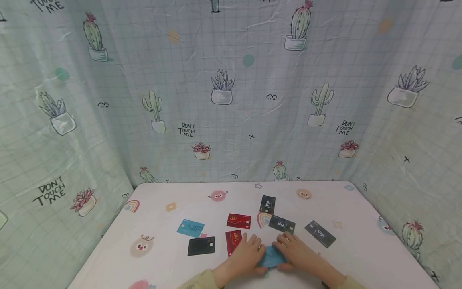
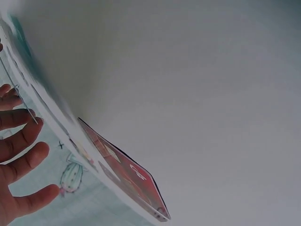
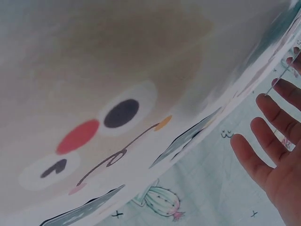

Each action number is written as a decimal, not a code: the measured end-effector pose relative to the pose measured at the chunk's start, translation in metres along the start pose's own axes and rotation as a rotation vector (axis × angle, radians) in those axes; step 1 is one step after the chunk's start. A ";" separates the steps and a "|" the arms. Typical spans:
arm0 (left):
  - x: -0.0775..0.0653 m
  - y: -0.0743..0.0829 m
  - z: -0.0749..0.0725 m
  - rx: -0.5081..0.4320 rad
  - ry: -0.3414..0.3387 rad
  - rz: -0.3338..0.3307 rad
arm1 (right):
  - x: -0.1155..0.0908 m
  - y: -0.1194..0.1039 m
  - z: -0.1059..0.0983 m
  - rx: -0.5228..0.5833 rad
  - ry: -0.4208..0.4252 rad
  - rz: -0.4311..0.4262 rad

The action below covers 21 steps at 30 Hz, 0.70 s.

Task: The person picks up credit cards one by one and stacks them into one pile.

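Observation:
Low in the middle of the head view, a blue card [image 1: 271, 257] is held between both hands. My left hand [image 1: 245, 255] grips its left side, thumb toward me and fingers at the far side. My right hand [image 1: 297, 253] grips the right side in the same way. In the left wrist view, the card shows as a thin edge [image 2: 21, 94] at the fingertips; the right wrist view shows its edge [image 3: 280, 77] likewise. A red VIP card [image 1: 233, 240] lies just beside my left fingers, and a dark VIP card [image 1: 282, 224] lies beyond my right fingers.
Around the hands on the white patterned table [image 1: 162, 273] lie another red card [image 1: 238, 221], a blue card [image 1: 191, 228], a black card [image 1: 201, 246] and dark cards [image 1: 267, 204] [image 1: 320, 234]. A dark corner [image 1: 325, 285] shows by my right wrist. Cactus-print cloth [image 1: 252, 152] surrounds the table.

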<state>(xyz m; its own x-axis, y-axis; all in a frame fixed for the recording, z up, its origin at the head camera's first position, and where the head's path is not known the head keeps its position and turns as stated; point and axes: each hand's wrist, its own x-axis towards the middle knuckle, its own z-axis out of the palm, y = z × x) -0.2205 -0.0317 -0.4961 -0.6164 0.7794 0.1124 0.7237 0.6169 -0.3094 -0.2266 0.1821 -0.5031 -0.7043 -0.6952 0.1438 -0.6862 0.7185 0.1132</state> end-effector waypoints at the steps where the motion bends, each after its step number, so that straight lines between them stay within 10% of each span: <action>1: 0.000 -0.001 0.000 0.007 0.007 0.000 | 0.000 0.000 0.000 -0.002 0.005 -0.001; 21: 0.004 -0.019 0.009 -0.029 0.032 0.000 | 0.011 0.006 0.003 0.023 0.023 0.028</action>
<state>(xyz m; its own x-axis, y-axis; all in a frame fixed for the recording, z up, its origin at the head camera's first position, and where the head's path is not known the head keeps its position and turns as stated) -0.2397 -0.0417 -0.4984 -0.6063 0.7824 0.1424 0.7329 0.6193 -0.2818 -0.2389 0.1789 -0.5038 -0.7189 -0.6743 0.1689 -0.6706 0.7367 0.0867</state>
